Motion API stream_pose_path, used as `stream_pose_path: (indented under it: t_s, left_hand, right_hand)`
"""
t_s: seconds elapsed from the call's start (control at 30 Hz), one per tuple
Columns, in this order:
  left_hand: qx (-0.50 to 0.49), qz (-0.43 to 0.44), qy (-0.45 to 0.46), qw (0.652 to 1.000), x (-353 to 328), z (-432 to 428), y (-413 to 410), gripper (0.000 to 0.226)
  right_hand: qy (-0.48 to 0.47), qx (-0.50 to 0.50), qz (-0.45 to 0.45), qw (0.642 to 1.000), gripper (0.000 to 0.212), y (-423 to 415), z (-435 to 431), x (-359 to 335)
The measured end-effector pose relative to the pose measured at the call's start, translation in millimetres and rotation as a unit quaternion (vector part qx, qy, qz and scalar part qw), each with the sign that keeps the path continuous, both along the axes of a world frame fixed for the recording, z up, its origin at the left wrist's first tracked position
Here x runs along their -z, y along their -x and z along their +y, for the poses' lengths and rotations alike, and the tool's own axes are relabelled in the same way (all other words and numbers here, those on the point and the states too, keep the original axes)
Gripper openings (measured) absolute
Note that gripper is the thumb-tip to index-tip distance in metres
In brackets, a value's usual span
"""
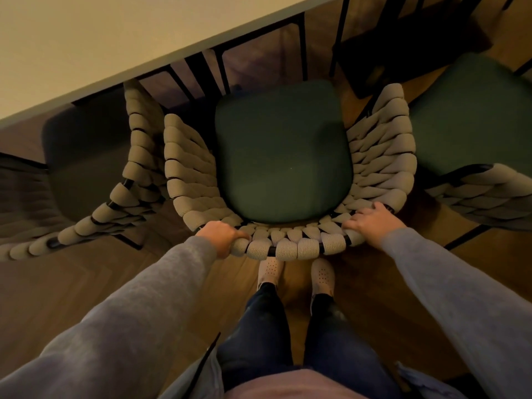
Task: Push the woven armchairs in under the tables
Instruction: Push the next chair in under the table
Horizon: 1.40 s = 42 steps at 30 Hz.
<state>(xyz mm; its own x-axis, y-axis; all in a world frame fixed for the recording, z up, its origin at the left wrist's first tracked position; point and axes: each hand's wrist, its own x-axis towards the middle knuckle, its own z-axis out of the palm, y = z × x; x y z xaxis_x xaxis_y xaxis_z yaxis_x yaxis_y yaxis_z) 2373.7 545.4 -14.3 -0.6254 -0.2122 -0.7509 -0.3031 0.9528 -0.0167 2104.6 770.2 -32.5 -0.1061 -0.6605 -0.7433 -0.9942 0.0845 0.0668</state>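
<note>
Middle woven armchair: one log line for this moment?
left hand: grips backrest rim | right hand: on rim | middle woven armchair: seat not yet under table

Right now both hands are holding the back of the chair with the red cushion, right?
Almost. The cushion is dark green, not red, as the head view shows. The rest is right: the left hand and the right hand both grip the back of the chair.
</note>
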Motion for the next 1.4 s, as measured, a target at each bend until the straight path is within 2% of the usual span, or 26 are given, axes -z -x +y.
stream_pose_path:
  t_s: [0.2, 0.43, 0.57, 1.4]
  left_hand:
    - [-0.027, 0.018, -0.006, 0.999, 4.4, -22.5, -3.4, 0.054]
    - [-0.057, 0.053, 0.002, 0.997, 6.5, -57.3, 8.1, 0.051]
    - [-0.072, 0.085, 0.0, 0.994, 7.7, -72.5, 21.9, 0.048]
    - [-0.157, 0.064, 0.002, 0.986, 3.1, -134.3, 107.8, 0.056]
  right_hand:
    - [0.037, -0.007, 0.019, 0.999, 0.06, 9.5, -36.0, -1.9]
    - [0.038, -0.011, 0.087, 0.995, 0.059, 27.6, -83.6, -8.4]
    - [0.009, -0.001, 0.108, 0.994, 0.063, 40.1, -106.8, -13.2]
    - [0.085, -0.049, 0.067, 0.993, 0.051, 147.1, -208.1, -7.2]
